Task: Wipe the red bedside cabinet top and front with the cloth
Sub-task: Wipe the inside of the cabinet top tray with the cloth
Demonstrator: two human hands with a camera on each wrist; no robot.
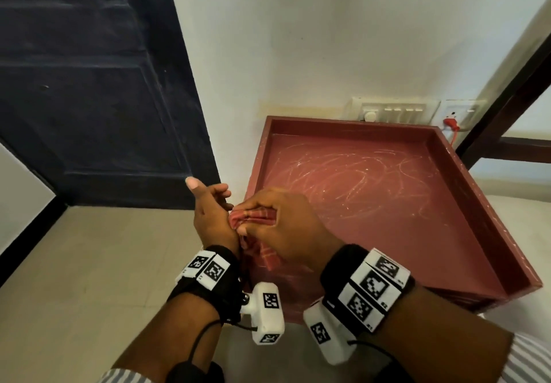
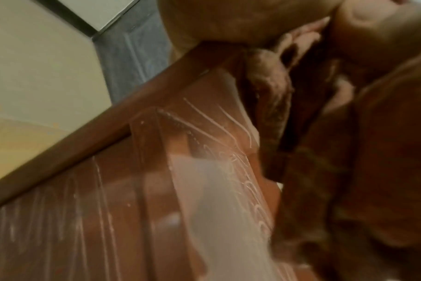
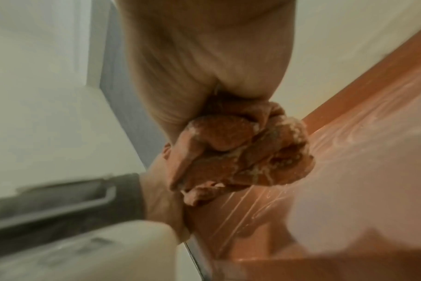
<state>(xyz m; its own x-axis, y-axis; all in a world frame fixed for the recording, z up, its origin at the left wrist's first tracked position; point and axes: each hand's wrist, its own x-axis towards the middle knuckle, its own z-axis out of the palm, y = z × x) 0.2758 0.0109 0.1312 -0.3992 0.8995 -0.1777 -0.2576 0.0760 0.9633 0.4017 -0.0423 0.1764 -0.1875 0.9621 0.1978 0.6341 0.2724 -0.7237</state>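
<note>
The red bedside cabinet (image 1: 372, 191) has a sunken top with a raised rim, covered in pale chalk scribbles. Its scratched front panel (image 2: 108, 209) fills the blurred left wrist view. A red checked cloth (image 1: 253, 217) is bunched over the cabinet's near-left corner. My right hand (image 1: 277, 221) grips it, fingers curled round the wad, and the right wrist view shows the crumpled cloth (image 3: 240, 152) under the palm. My left hand (image 1: 213, 203) stands beside it, thumb up and fingers loosely extended, its palm against the cloth's left end.
A dark blue door (image 1: 89, 84) stands left of the cabinet, with beige floor tiles (image 1: 89, 263) below. On the white wall behind are a switch panel (image 1: 393, 111) and a red plug (image 1: 450, 123). A dark wooden bed frame (image 1: 507, 99) and a mattress (image 1: 530, 218) border the right side.
</note>
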